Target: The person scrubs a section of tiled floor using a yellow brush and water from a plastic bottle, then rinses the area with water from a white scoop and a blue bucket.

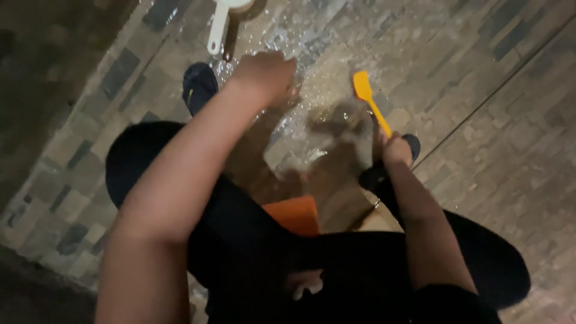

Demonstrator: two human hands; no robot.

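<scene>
My right hand [396,150] is closed around the thin handle of an orange spatula-shaped tool [363,89]. Its flat head points up and away over the wet floor. My left hand [264,75] reaches forward over the splashing water [312,114]. I see only its back, with the fingers curled down and out of sight, so whether it holds anything is hidden. Both forearms stretch out over my knees in dark trousers.
A white dipper [219,25] with a long handle lies at the top on the tiled floor [492,150]. Dark slippers are on my feet, one on the left [198,86] and one on the right [411,144]. An orange seat [294,215] shows between my legs.
</scene>
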